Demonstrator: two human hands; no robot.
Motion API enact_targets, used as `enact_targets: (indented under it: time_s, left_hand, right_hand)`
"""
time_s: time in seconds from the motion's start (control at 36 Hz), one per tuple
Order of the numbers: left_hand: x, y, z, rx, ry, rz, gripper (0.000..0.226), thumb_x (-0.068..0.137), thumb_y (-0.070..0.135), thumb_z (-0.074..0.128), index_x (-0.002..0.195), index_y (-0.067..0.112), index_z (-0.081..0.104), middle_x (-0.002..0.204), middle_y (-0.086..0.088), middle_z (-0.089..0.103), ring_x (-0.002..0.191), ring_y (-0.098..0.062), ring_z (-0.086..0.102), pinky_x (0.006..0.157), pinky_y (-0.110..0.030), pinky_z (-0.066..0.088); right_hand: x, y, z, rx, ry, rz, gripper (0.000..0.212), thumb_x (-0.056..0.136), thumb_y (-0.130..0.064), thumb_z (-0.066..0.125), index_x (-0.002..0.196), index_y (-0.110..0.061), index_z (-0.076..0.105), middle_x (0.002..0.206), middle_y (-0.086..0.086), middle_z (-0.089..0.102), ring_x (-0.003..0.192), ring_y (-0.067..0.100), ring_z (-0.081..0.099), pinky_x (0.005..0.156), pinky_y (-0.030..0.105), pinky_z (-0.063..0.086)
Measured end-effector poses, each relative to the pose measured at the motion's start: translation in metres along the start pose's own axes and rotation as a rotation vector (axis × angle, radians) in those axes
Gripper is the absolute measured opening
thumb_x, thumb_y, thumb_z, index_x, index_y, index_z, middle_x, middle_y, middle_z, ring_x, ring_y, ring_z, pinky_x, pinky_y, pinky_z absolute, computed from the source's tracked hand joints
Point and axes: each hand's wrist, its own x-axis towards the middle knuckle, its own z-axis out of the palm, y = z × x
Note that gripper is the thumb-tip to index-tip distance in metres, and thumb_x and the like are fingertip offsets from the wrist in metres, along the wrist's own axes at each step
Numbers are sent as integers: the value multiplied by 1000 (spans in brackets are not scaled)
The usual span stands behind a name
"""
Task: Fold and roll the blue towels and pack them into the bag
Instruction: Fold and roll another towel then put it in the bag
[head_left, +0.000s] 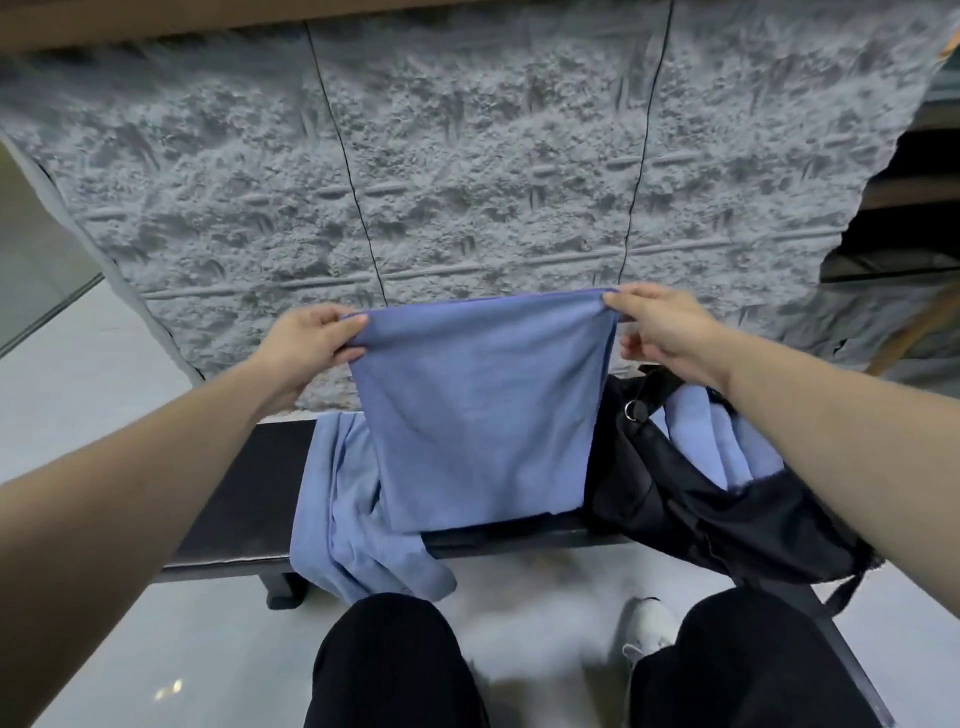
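Observation:
A blue towel (483, 410) hangs in the air above the black bench (234, 499). My left hand (311, 343) pinches its top left corner and my right hand (660, 322) pinches its top right corner. The towel's lower edge reaches the bench top. A second blue towel (353, 519) lies crumpled on the bench to the left and droops over the front edge. The black bag (701, 514) lies on the bench's right end, with more blue towel (722, 441) showing in its opening.
A rough grey stone-textured wall (467, 156) stands close behind the bench. The floor (130, 649) is pale and glossy. My legs in black trousers (395, 670) and a white shoe (649, 629) are in front of the bench. A bag strap (841, 597) hangs off the right.

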Motion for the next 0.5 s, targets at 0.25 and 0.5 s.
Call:
enact_targets:
  time_s: [0.25, 0.5]
  left_hand:
    - [39, 38, 10, 29, 89, 99, 19, 99, 16, 56, 80, 19, 57, 83, 0, 54, 79, -8, 55, 76, -17, 53]
    - [16, 12, 6, 104, 28, 170, 17, 84, 14, 59, 70, 20, 52, 73, -1, 50, 73, -14, 46, 75, -31, 37]
  right_hand:
    - [36, -28, 11, 103, 29, -37, 11, 99, -17, 56, 88, -17, 56, 94, 6, 59, 82, 22, 68, 81, 34, 58]
    - [33, -1, 14, 87, 13, -34, 9, 93, -8, 53, 87, -13, 57, 87, 7, 64, 84, 19, 69, 88, 31, 55]
